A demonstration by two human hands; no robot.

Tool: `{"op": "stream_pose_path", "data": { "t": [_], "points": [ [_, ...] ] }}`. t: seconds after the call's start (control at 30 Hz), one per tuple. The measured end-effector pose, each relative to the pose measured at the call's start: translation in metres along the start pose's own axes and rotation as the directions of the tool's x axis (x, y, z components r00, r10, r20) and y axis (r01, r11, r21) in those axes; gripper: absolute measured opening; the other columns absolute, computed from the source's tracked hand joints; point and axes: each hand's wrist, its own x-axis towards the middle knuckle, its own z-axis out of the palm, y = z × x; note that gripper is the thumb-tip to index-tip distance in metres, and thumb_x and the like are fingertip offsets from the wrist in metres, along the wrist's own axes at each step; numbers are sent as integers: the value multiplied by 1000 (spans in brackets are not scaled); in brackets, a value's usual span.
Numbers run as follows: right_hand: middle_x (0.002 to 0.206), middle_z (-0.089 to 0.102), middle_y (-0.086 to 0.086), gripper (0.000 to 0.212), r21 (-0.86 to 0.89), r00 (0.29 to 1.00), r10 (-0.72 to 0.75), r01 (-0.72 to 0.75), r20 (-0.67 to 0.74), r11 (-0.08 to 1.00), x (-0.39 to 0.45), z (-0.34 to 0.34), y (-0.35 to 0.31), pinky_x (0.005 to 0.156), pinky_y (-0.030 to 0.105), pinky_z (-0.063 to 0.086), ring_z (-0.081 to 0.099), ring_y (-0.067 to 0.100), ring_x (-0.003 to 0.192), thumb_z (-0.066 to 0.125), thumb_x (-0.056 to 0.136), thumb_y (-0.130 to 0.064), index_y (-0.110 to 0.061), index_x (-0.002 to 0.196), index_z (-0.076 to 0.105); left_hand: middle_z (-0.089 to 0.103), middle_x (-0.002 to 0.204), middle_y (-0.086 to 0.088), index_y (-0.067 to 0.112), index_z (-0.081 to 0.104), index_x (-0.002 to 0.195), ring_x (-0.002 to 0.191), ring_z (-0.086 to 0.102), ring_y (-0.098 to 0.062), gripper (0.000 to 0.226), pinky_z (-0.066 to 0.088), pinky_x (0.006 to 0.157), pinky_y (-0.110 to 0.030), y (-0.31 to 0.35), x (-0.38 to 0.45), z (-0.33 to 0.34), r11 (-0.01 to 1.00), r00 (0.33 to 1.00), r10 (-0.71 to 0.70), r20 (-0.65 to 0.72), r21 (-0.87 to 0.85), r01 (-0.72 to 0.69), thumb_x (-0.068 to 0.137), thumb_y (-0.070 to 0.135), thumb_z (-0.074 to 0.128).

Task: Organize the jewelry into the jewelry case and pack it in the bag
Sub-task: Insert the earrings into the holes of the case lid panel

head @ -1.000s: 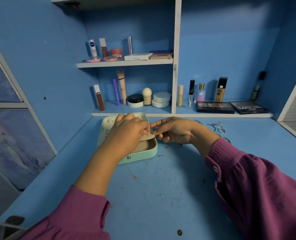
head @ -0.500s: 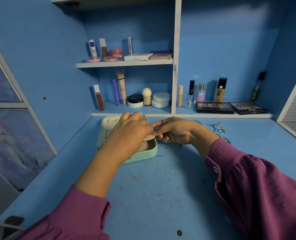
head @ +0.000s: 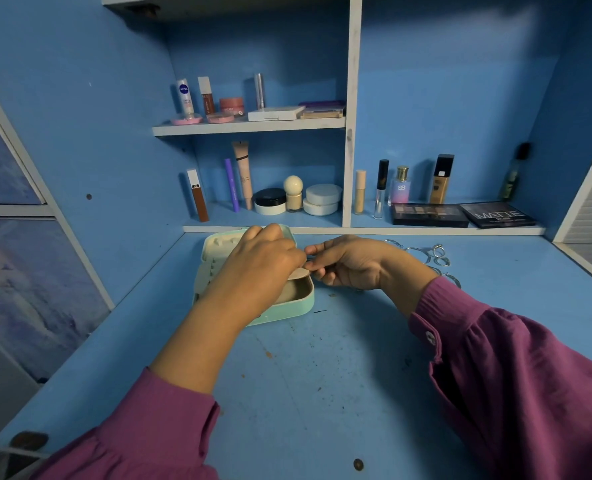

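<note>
Mint jewelry case (head: 287,308) lay open on desk (head: 322,393). Our left hand (head: 259,268) and right hand (head: 351,263) pinched beige flap (head: 299,273) over it. Best lifted gently, case kept steady. Bangles (head: 426,254) waited beside.

Upper shelf (head: 249,126), far left: Nivea tube (head: 185,98), pink jar (head: 231,105), white box (head: 275,113). Lower shelf, far right: two palettes (head: 429,214), foundation bottle (head: 441,179), perfume bottle (head: 401,186).

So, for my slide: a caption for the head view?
Both hands work over an open mint jewelry case; silver rings wait nearby.
</note>
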Motion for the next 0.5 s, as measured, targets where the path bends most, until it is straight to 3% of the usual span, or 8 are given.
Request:
{"op": "stream_pose_path", "data": {
  "t": [0.3,0.43,0.5],
  "points": [
    [72,59,5,24,33,1000,13,-13,-2,999,-2,2,1,46,13,42,49,8,54,52,88,11,-13,87,55,64,104,9,25,67,111,107,43,-16,25,29,92,-29,-9,1,13,989,998,-30,-52,-145,22,93,13,56],
    [76,57,7,22,49,1000,21,-22,10,999,-3,2,0,47,12,41,49,9,55,52,88,9,-12,86,55,65,94,9,21,73,96,105,45,-16,14,34,93,-34,-13,2,18,846,956,-285,-65,-486,220,90,16,62],
    [76,58,7,21,60,1000,21,-21,8,998,-2,2,0,47,12,41,50,9,56,53,88,8,-12,86,56,61,91,11,22,74,95,105,46,-14,12,35,95,-35,-11,2,18,785,926,-376,-39,-545,296,88,17,65]
  ]
}}
